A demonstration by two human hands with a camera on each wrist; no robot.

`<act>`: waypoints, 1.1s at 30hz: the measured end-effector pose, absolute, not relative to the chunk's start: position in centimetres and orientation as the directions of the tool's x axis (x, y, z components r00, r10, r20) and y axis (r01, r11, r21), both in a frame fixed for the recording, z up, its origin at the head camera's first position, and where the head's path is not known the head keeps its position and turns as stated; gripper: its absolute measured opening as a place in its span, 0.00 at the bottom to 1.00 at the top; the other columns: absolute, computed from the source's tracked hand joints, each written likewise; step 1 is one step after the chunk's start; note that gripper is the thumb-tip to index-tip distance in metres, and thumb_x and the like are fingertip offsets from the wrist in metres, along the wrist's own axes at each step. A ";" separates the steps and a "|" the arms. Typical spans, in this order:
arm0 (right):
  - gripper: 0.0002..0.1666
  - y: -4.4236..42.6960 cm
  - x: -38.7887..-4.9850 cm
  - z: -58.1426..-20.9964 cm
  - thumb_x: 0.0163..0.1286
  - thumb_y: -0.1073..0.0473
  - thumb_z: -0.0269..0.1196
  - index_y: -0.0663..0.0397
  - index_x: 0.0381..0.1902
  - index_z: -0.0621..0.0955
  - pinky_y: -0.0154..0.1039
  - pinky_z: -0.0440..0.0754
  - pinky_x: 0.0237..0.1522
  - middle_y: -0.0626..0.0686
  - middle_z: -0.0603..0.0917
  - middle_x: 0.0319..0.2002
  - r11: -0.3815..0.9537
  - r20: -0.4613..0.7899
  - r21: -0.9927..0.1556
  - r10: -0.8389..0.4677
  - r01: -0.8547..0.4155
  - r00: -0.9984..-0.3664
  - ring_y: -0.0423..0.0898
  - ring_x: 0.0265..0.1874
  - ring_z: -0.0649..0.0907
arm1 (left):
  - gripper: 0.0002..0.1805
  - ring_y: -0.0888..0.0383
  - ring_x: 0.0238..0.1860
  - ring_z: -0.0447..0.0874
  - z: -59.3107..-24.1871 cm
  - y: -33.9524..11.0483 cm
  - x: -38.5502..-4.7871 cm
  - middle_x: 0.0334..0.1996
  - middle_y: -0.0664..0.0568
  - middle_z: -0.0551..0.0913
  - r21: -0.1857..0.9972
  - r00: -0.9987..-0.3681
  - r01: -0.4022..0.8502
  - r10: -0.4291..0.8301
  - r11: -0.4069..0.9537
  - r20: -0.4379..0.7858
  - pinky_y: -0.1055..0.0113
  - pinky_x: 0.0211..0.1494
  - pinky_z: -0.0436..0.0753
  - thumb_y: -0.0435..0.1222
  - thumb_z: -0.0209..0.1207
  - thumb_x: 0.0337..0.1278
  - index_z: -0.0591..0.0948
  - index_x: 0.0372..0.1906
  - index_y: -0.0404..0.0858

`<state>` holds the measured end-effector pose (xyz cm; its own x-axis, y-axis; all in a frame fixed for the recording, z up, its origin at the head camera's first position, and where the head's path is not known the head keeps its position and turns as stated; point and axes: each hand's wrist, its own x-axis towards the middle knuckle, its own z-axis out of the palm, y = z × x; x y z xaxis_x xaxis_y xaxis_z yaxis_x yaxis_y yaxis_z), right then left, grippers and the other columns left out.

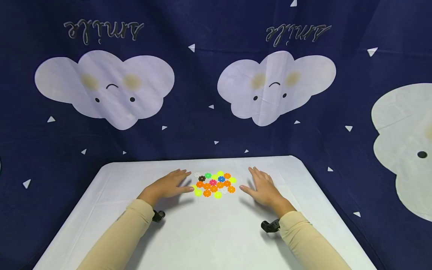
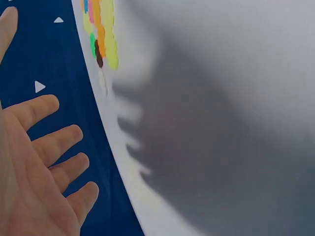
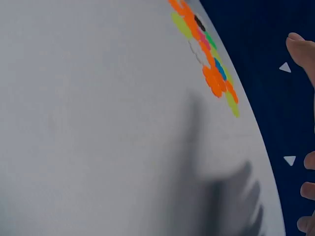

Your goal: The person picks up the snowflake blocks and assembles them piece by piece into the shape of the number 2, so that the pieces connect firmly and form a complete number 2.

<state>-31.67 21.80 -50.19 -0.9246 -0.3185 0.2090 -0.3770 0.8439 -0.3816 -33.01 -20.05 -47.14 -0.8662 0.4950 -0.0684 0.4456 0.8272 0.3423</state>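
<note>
Lying flat toward the far side of the bench [image 1: 209, 240], the coloured discs [image 1: 213, 182] are seen bunched close together! Notched rims can be made out, on the blue disc [image 1: 221, 179] and the black disc [image 1: 201, 179] among others. By their look, thin plastic is to be expected: very light, fairly stiff, perhaps slippery, easily sent skidding if nudged, hardly fragile. A rim is best pinched between thumb and fingertip, bite being offered by the notches; the yellow disc [image 1: 217, 195] at the near edge looks easily reached. The near white disc [image 1: 224, 191] could be missed against the pale surface. And the left hand [image 1: 168, 183]? Held raised beside the bunch, fingers apart, nothing grasped. The right hand [image 1: 264, 187] is held opposite, released and bare. Behind, a dark blue cloth [image 1: 195, 82] is hung.
</note>
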 end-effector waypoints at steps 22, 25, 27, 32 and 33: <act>0.41 17.2 -30.4 -53.2 0.76 0.44 0.68 0.62 0.76 0.71 0.58 0.60 0.77 0.60 0.80 0.67 0.677 0.229 -0.642 -0.279 -0.360 -0.933 0.61 0.71 0.72 | 0.43 0.42 0.78 0.60 -51.0 -16.6 -31.3 0.78 0.41 0.66 0.468 -0.912 0.386 0.405 0.795 0.064 0.46 0.80 0.59 0.59 0.63 0.71 0.70 0.78 0.37; 0.37 16.6 -30.6 -53.7 0.74 0.49 0.70 0.63 0.72 0.75 0.56 0.58 0.78 0.59 0.82 0.64 0.682 0.264 -0.621 -0.281 -0.386 -0.922 0.60 0.70 0.74 | 0.40 0.42 0.76 0.64 -51.3 -16.2 -31.5 0.76 0.42 0.69 0.395 -0.893 0.440 0.441 0.806 0.095 0.46 0.78 0.63 0.55 0.68 0.68 0.74 0.75 0.36; 0.34 16.2 -30.7 -53.8 0.73 0.52 0.71 0.65 0.69 0.77 0.56 0.58 0.78 0.60 0.83 0.62 0.680 0.293 -0.609 -0.284 -0.408 -0.913 0.60 0.68 0.75 | 0.36 0.43 0.74 0.67 -51.3 -16.0 -31.5 0.73 0.42 0.73 0.379 -0.877 0.475 0.464 0.794 0.127 0.47 0.77 0.66 0.50 0.71 0.67 0.77 0.72 0.36; 0.24 15.3 -30.8 -54.2 0.70 0.61 0.73 0.68 0.60 0.83 0.57 0.72 0.70 0.62 0.86 0.55 0.679 0.370 -0.573 -0.286 -0.460 -0.884 0.61 0.60 0.80 | 0.23 0.48 0.63 0.78 -51.5 -15.4 -31.6 0.58 0.47 0.85 0.374 -0.828 0.558 0.524 0.740 0.199 0.51 0.70 0.75 0.40 0.74 0.64 0.85 0.61 0.36; 0.22 15.2 -30.9 -54.3 0.69 0.63 0.73 0.68 0.58 0.84 0.57 0.74 0.68 0.62 0.86 0.54 0.682 0.387 -0.560 -0.285 -0.469 -0.877 0.61 0.59 0.81 | 0.21 0.49 0.60 0.80 -51.5 -15.2 -31.6 0.55 0.49 0.86 0.379 -0.823 0.566 0.531 0.732 0.202 0.53 0.69 0.77 0.38 0.74 0.63 0.87 0.58 0.37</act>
